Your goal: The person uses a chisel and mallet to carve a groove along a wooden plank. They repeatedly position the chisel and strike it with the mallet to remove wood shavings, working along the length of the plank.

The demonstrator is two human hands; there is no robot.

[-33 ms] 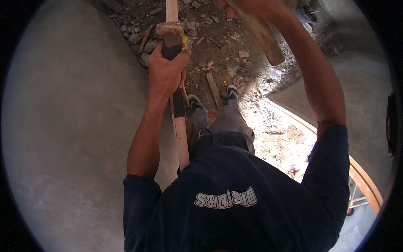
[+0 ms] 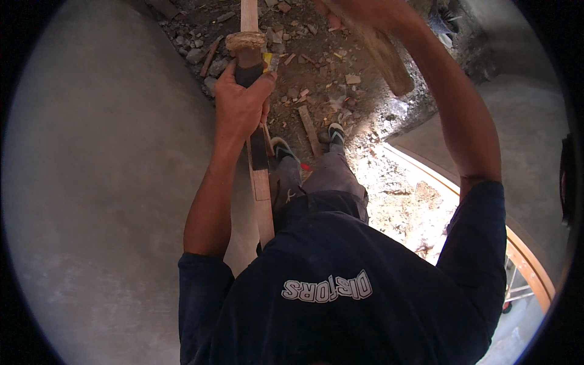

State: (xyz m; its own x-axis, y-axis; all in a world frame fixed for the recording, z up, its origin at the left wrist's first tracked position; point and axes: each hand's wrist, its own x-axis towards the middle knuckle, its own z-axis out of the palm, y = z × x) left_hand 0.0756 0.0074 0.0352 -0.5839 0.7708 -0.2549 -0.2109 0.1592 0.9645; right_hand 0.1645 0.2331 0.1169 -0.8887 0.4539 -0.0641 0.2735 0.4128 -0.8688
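Observation:
My left hand (image 2: 238, 109) is closed around what looks like a wood chisel (image 2: 246, 56). Its dark handle ends in a frayed, mushroomed wooden top; the blade is hidden. Behind that hand runs a long, narrow strip of pale wood (image 2: 263, 201), with a dark section just below the wrist. A small yellow patch (image 2: 267, 59) shows beside the left thumb. At the upper edge my right hand (image 2: 371, 12), partly cut off, grips a thick wooden handle (image 2: 389, 64) pointing down to the right. Whatever sits at its other end is out of view.
A smooth grey wall (image 2: 115, 182) fills the left side. Stone rubble (image 2: 194, 55), wood chips and a loose wooden slat (image 2: 310, 129) lie on the dirt floor around my sandalled feet. A curved-looking wooden edge (image 2: 517, 246) runs along the right, past a brightly sunlit patch.

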